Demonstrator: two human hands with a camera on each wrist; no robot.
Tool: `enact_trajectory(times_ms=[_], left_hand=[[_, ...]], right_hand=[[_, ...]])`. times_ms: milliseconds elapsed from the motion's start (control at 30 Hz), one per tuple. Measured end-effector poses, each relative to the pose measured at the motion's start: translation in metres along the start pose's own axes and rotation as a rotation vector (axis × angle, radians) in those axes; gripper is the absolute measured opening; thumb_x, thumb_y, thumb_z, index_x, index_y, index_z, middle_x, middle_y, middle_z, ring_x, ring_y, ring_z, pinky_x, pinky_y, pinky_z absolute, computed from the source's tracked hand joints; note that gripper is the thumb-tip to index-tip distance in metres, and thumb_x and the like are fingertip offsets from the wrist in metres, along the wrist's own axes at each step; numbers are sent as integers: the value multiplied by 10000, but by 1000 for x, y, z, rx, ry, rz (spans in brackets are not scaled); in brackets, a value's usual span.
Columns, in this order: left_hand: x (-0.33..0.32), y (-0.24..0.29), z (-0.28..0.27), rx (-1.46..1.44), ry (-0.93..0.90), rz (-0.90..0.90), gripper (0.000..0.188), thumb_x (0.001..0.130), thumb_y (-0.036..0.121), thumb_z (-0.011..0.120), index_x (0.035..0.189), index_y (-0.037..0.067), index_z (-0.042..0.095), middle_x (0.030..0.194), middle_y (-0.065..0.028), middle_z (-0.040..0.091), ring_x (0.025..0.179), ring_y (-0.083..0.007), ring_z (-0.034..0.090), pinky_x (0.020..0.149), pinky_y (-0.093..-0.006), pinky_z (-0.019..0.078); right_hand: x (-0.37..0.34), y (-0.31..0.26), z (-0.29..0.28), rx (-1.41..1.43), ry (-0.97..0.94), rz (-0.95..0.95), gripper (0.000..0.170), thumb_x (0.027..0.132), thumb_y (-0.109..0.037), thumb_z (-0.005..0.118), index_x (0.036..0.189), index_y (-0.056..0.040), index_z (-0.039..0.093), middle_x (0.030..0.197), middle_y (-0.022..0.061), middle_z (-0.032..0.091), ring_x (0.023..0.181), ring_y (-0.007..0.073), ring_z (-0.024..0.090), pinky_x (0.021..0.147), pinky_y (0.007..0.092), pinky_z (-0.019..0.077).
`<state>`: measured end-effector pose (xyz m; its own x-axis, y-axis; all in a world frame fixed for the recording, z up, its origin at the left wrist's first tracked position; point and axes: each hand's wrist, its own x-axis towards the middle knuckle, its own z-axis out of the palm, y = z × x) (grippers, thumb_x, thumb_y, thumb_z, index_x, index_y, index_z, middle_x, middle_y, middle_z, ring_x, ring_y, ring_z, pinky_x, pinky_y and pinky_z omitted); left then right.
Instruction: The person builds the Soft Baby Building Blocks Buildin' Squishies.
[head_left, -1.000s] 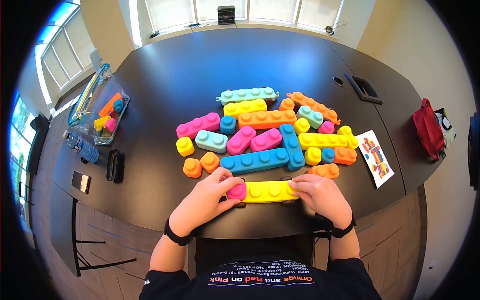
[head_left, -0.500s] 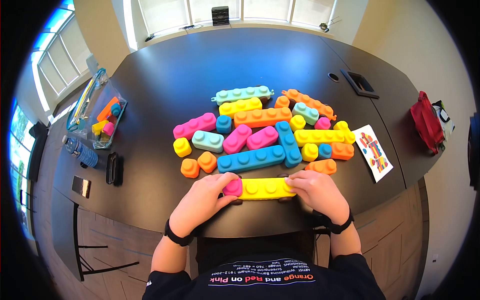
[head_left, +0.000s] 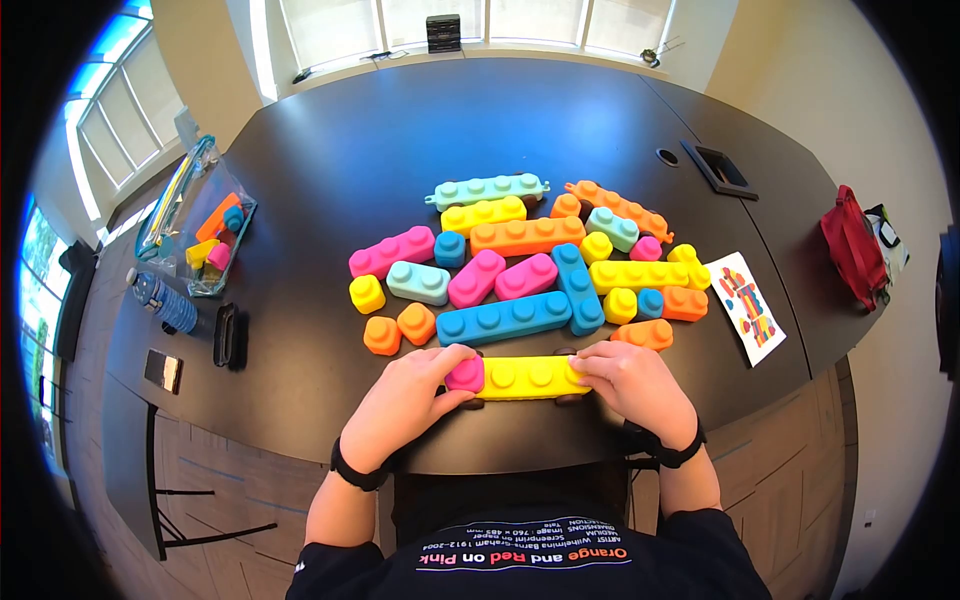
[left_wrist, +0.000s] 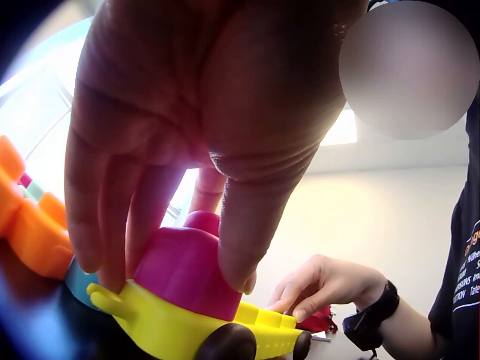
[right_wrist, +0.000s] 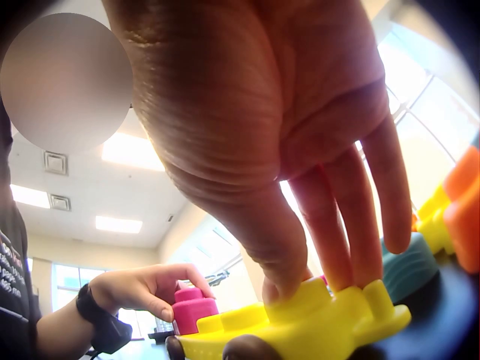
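A yellow wheeled base (head_left: 522, 377) with dark wheels lies near the table's front edge. On its left end sits a pink one-stud block (head_left: 465, 375), which my left hand (head_left: 402, 400) pinches between thumb and fingers. At the base's right end, my right hand (head_left: 640, 388) grips a yellow stud with thumb and fingertips. The left wrist view shows the pink block (left_wrist: 187, 266) on top of the base (left_wrist: 169, 322), beside a yellow hook. In the right wrist view, my thumb and fingers close around the end stud of the base (right_wrist: 315, 322).
Behind the base lie a long blue block (head_left: 503, 319), an orange block (head_left: 527, 236) and several other coloured blocks. To the right is a printed card (head_left: 746, 308). On the left stand a clear bag (head_left: 205, 225) with blocks, a bottle (head_left: 162, 300) and a black case (head_left: 227, 335).
The whole head view has shifted slightly. Both hands keep their hold on the pink block and yellow base, with no clear movement against the table.
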<state>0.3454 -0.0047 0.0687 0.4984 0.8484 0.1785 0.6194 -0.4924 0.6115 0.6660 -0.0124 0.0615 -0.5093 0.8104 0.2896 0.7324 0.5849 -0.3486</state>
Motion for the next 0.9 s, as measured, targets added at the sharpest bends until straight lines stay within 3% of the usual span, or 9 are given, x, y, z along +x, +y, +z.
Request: enact_trajectory(times_ms=[267,333,367,400,467,567,667,900], left_hand=[[2,-6,-4,7,-2,10,389,869,151,832,1201,75,645,1087,-130,734,1032,-348,707,908,-406,562],[9,-23,-19,-130,-52,64,361,881,146,829,1186,57,658,1048,-98,743,976,-271,727,874,-379,578],[20,-35,-30,-171,-12,6,304,902,122,809,1162,41,673,1011,-79,746,915,-210,725,818,-350,587],[29,-47,-38,-122,96,-13,259,916,87,785,1143,32,675,966,-84,740,865,-203,723,759,-344,583],[48,-84,-56,50,330,-15,245,913,48,758,1138,7,671,996,-118,723,926,-252,715,794,-357,570],[70,-142,-67,282,372,-67,351,876,142,795,1180,17,669,1107,-186,704,1046,-364,695,919,-449,559],[78,-155,-68,352,213,-174,420,839,182,819,1202,33,670,1122,-176,698,1058,-366,688,944,-454,553],[92,-152,-72,416,152,-381,437,768,247,842,1128,45,698,1086,-150,701,1034,-354,683,904,-451,568]], right_hand=[[0,-3,-1,0,5,2,212,886,-84,740,1091,-58,789,998,77,757,915,288,725,752,399,594],[0,-3,-1,-1,7,4,213,886,-83,739,1092,-57,789,1000,77,757,915,288,725,753,399,594],[0,-3,-1,5,5,1,213,887,-83,739,1092,-57,788,1003,77,756,916,289,725,754,399,594],[0,-3,-1,10,5,-2,213,887,-82,739,1093,-56,788,1007,78,756,916,290,725,756,400,594],[-1,-3,-1,11,6,0,218,888,-82,738,1099,-56,786,1009,78,754,918,290,724,757,400,593],[-1,-3,-1,14,1,0,225,889,-81,737,1108,-58,784,1012,77,750,923,290,722,758,401,593],[0,-3,-2,18,0,0,229,890,-83,736,1114,-61,780,1012,77,746,924,290,720,760,402,592],[-1,-3,0,-17,-6,-17,222,894,-107,742,1108,-55,769,1016,92,735,921,302,715,769,415,585]])
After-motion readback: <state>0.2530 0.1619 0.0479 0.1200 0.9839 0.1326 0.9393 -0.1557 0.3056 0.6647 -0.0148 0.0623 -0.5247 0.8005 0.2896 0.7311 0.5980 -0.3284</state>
